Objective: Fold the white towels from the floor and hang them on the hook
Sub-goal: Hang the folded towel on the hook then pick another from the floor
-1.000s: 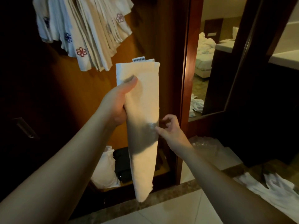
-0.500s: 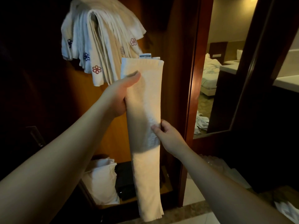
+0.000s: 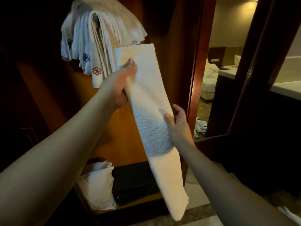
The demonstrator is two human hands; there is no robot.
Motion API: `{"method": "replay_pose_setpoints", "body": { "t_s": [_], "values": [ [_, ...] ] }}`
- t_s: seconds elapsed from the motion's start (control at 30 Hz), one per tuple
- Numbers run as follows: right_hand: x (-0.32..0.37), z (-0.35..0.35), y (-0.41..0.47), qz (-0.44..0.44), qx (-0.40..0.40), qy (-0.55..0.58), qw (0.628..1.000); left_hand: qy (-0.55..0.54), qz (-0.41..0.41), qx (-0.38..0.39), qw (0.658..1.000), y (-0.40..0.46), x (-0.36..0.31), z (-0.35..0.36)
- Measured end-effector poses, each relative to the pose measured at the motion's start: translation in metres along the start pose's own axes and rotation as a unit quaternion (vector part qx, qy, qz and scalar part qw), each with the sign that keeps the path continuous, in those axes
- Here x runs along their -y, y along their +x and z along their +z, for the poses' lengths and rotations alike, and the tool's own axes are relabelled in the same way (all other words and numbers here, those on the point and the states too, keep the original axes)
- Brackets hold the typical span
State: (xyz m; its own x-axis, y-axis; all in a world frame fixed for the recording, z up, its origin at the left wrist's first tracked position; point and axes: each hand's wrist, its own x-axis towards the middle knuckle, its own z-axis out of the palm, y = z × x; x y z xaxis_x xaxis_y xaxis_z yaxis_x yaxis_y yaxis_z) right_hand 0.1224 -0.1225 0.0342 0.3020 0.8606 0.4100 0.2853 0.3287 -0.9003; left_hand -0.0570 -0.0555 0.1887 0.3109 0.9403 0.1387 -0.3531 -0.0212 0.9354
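A white towel (image 3: pixel 151 111), folded into a long narrow strip, hangs tilted in front of me with its lower end toward the right. My left hand (image 3: pixel 119 85) grips it near the top, thumb lying across the front. My right hand (image 3: pixel 176 119) pinches its right edge at mid-height, thumb on the front and fingers behind. Up to the left, several folded white towels with flower emblems (image 3: pixel 97 38) hang draped together inside a wooden wardrobe; the hook beneath them is hidden.
On the wardrobe's bottom shelf sit a white bag (image 3: pixel 97 185) and a black box (image 3: pixel 135 181). A wooden door frame (image 3: pixel 197 70) rises to the right, with a mirror (image 3: pixel 216 79) beyond it reflecting a bed. Another white towel (image 3: pixel 291 216) lies on the floor at lower right.
The view has risen and the hanging towels are now in fuller view. The held towel has tilted, its top moving up toward the hanging towels. Both hands keep their hold.
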Motion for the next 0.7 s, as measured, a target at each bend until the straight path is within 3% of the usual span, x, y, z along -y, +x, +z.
{"method": "replay_pose_setpoints", "body": {
  "t_s": [0.07, 0.17, 0.23, 0.37, 0.47, 0.6, 0.7],
  "values": [
    [-0.003, -0.009, 0.009, 0.069, 0.094, 0.025, 0.993, -0.009, -0.006, -0.002, 1.0, 0.005, -0.002, 0.002],
    [-0.014, -0.025, 0.021, 0.176, 0.273, 0.078, 0.943, -0.012, -0.025, -0.008, 1.0, 0.015, -0.003, 0.005],
    [-0.024, -0.033, 0.024, 0.212, 0.342, 0.066, 0.913, 0.0, -0.04, -0.032, 0.999, 0.025, -0.004, 0.007],
    [-0.039, -0.034, 0.019, 0.242, 0.353, 0.045, 0.903, 0.015, -0.064, -0.088, 0.994, 0.045, 0.004, 0.003],
    [-0.048, -0.031, 0.015, 0.257, 0.329, 0.094, 0.904, 0.015, -0.087, -0.131, 0.987, 0.059, 0.015, -0.004],
    [-0.06, -0.029, 0.008, 0.341, 0.316, 0.241, 0.852, 0.009, -0.092, -0.172, 0.981, 0.078, 0.025, -0.012],
    [-0.058, -0.028, 0.001, 0.361, 0.363, 0.202, 0.835, 0.013, -0.106, -0.2, 0.974, 0.09, 0.029, -0.017]
  ]
}}
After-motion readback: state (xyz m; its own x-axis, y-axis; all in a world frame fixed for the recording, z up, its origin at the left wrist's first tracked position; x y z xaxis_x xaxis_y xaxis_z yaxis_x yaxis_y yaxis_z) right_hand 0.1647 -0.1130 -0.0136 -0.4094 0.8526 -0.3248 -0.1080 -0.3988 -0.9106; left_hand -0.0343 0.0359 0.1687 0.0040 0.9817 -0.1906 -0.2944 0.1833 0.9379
